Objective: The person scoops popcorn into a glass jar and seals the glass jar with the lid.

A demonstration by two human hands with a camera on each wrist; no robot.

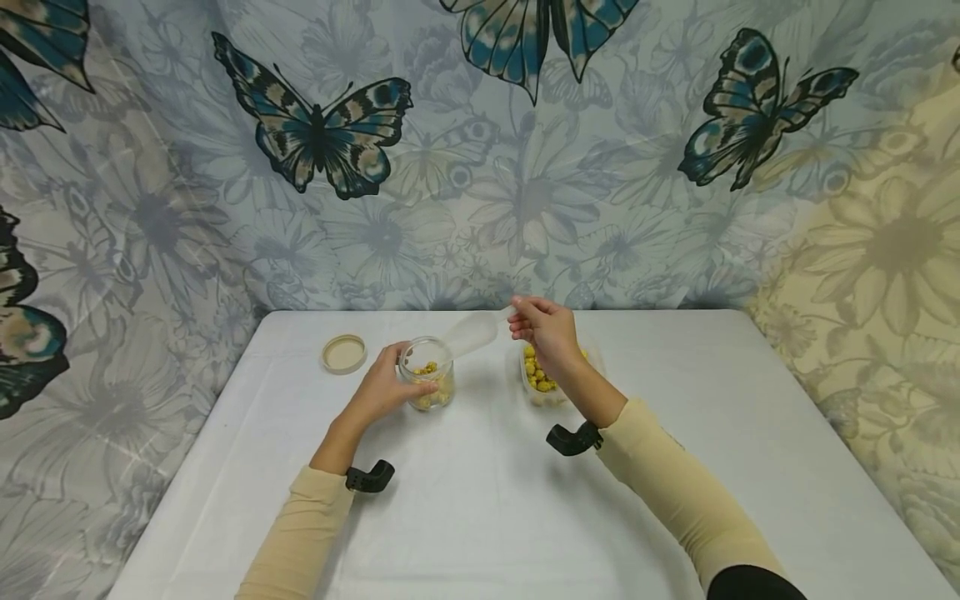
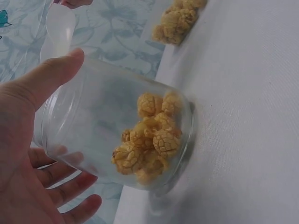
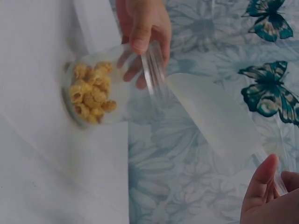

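My left hand (image 1: 384, 386) grips a clear glass jar (image 1: 437, 395) that stands upright on the table, thumb on one side and fingers round the other. Several pieces of yellow caramel popcorn (image 2: 147, 140) lie at the bottom of the jar. My right hand (image 1: 550, 335) pinches the thin handle of a translucent plastic scoop (image 1: 471, 333). The scoop slopes down towards the jar, its front edge at the mouth; in the right wrist view its bowl (image 3: 217, 123) looks empty. Below my right hand is a clear plastic container (image 1: 534, 397) of popcorn, partly hidden by the hand.
A round beige lid (image 1: 344, 354) lies on the white-covered table (image 1: 465, 517), left of the jar. Behind the table hangs a butterfly-patterned cloth (image 1: 480, 208). Each wrist carries a black camera mount (image 1: 371, 477).
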